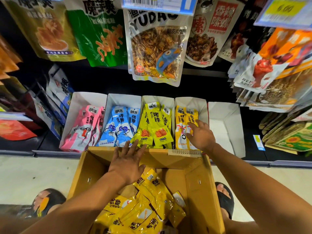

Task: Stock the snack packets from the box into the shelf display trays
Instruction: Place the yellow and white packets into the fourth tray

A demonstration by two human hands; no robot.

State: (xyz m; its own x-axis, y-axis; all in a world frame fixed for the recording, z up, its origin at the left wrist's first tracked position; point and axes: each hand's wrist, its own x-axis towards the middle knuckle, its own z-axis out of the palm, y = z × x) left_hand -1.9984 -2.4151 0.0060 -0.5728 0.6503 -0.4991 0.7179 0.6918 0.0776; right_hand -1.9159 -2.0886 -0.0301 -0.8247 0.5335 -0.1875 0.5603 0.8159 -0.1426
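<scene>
- Head view: the glossy yellow foil snack packets (pixel 148 200) lie heaped loose in the near brown cardboard box (pixel 202 183), below the far row of white card shelf trays (pixel 158 99).
- I judge them light, soft and slippery; I would pinch several together by a flat sealed end.
- My left grip (pixel 128 164) is released, fingers spread over the box's far wall, tips at the lemon-yellow tray packets (pixel 155 122).
- My right grip (pixel 200 135) is released too, fingers splayed on the orange-yellow tray packets (pixel 181 119) further right, grasping nothing.
</scene>
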